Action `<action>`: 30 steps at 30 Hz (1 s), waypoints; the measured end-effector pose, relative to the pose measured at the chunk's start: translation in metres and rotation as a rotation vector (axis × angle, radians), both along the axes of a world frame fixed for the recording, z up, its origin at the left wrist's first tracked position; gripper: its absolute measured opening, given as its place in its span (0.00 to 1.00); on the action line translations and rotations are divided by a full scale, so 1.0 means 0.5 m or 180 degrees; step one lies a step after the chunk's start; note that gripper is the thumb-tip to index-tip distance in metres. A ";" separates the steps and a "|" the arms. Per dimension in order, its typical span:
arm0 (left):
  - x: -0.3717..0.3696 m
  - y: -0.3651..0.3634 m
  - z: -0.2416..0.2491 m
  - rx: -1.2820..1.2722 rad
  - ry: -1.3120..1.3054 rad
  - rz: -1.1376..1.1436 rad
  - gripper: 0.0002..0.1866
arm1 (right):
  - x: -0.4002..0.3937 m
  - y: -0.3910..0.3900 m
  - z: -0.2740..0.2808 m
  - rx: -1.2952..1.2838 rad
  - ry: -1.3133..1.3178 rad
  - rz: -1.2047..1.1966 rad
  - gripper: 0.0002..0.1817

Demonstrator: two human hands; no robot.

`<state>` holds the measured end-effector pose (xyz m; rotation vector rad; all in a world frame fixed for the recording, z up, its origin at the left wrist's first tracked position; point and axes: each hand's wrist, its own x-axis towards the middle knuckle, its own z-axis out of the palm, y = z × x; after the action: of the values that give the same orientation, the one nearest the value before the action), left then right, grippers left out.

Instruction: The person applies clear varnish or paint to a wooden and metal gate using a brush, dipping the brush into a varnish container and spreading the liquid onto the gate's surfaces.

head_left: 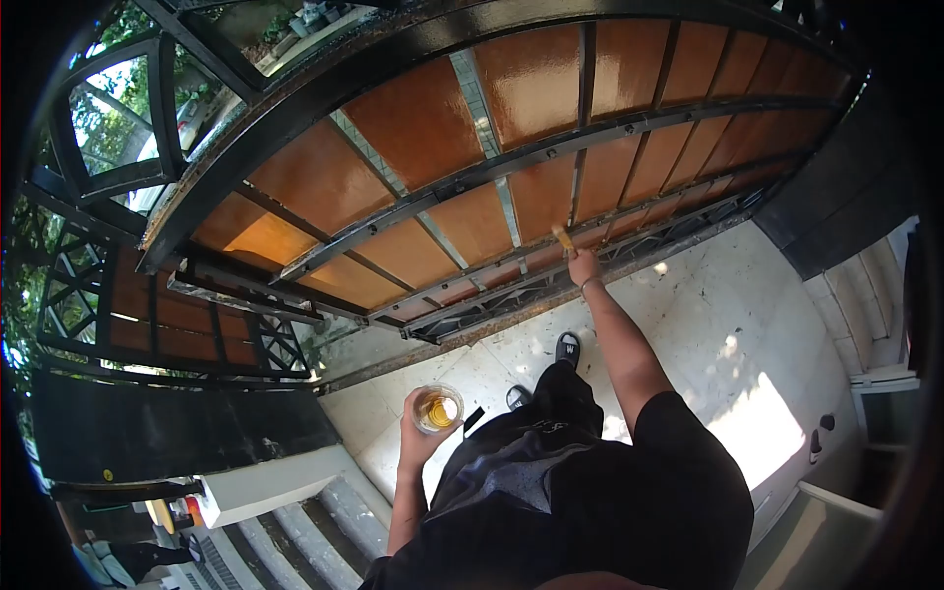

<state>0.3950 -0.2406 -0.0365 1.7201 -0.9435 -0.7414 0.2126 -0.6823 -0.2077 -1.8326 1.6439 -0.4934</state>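
Observation:
My left hand (415, 442) is closed around a clear cup (438, 408) with amber liquid in its bottom. At arm's length my right hand (583, 267) grips a paintbrush (562, 239), its tip up against the lower part of the gate. The gate's orange-brown wooden panels (423, 128) sit in a black metal frame (551, 152). Several panels shine as if wet, most strongly in the upper row. Between some panels, narrow gaps show the ground beyond.
Pale floor tiles (688, 324) lie under my feet, with a bright sunlit patch (757, 433) at right. Steps (305, 531) rise at lower left beside a black wall (177, 433). Another person (128, 560) is at the far lower left. More steps (855, 305) stand at right.

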 end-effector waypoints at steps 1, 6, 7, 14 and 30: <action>-0.003 0.001 0.001 -0.0041 0.0004 -0.0007 0.46 | -0.016 0.025 0.001 0.0207 0.0187 0.0124 0.19; -0.015 -0.006 -0.002 -0.0118 0.0043 -0.0139 0.45 | -0.085 0.179 -0.038 -0.0017 -0.0597 0.0665 0.19; -0.016 -0.013 -0.004 -0.0149 0.0056 -0.0155 0.45 | -0.097 0.218 -0.005 0.0054 -0.0717 0.0942 0.19; -0.044 -0.045 -0.014 -0.0348 -0.0215 -0.0458 0.45 | -0.173 0.435 0.319 0.1408 -0.2788 0.0864 0.12; -0.402 0.232 0.023 -0.0433 -0.0387 -0.0155 0.45 | -0.494 0.756 0.552 0.1403 -0.3398 0.2006 0.15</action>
<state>0.1942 -0.1246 -0.0252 1.6420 -1.0977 -0.5951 -0.0342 -0.3044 0.0684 -1.2564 0.3795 -0.5978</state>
